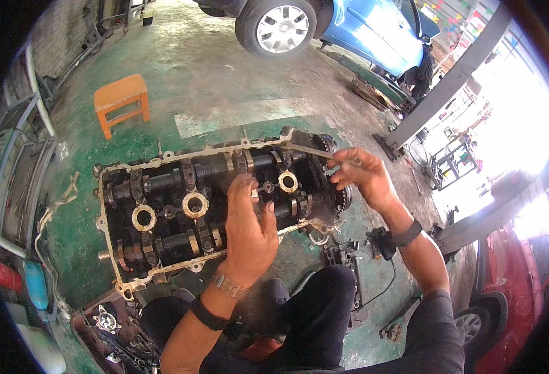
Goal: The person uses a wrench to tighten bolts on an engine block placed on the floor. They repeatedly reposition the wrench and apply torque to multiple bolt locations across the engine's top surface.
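A cylinder head (149,270) lies lengthwise before me, dark with oil, its two camshafts in bearing caps and pale rings around several round holes. Over its middle is my left hand (249,230), fingers pointing away and thumb apart from them; its fingertips are near a bearing cap and partly hidden. At the right end, beside the camshaft sprockets (344,198), my right hand (363,177) is closed around a slim metal wrench (312,150). The wrench slants left, its far end by the cylinder head's upper right corner.
An orange stool (120,93) stands beyond the cylinder head. Several engine parts (343,262) lie by my knee, and a tray of metal parts (90,324) is at lower left. A lift post (455,81) rises at right; a blue car (368,31) is raised behind, a red car (514,287) at lower right.
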`<action>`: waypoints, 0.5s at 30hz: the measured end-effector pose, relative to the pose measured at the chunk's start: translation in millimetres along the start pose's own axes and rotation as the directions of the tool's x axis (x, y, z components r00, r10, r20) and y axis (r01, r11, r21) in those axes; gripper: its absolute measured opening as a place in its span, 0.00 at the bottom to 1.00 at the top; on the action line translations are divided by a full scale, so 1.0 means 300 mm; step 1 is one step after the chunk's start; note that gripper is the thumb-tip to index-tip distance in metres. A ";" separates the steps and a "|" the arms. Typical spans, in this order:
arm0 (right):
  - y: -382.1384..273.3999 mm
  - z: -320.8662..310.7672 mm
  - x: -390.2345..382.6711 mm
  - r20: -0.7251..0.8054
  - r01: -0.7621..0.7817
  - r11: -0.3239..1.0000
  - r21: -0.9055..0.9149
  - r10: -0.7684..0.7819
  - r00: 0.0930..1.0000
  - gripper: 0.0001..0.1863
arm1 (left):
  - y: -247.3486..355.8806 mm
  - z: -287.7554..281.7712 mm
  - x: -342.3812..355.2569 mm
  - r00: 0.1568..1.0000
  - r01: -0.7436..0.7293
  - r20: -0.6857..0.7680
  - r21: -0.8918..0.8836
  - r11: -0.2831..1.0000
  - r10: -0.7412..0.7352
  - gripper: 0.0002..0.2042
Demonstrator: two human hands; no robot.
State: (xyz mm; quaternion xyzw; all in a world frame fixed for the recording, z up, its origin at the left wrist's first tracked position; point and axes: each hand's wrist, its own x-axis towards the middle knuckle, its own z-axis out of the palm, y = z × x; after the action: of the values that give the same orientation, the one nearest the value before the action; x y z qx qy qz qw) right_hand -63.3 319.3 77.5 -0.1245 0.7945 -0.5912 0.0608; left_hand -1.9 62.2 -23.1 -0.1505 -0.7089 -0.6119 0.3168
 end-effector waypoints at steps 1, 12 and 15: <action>0.002 -0.023 0.022 -0.005 -0.032 0.998 0.061 0.032 0.999 0.12 | -0.001 0.000 0.001 1.000 0.006 0.000 -0.010 1.000 -0.006 0.27; -0.009 -0.053 0.324 -0.194 -0.120 0.993 0.007 0.119 0.974 0.11 | -0.002 0.003 0.003 1.000 0.017 -0.018 -0.011 1.000 -0.017 0.26; -0.060 -0.019 0.395 -0.188 -0.077 0.995 -0.066 0.064 0.980 0.07 | -0.003 0.004 0.003 1.000 0.012 -0.019 -0.008 1.000 -0.012 0.26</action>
State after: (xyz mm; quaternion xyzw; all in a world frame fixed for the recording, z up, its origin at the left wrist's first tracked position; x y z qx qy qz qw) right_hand -176.2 287.7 102.4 -0.0427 0.8217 -0.5683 0.0027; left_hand -3.4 63.1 -23.2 -0.1420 -0.7043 -0.6180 0.3193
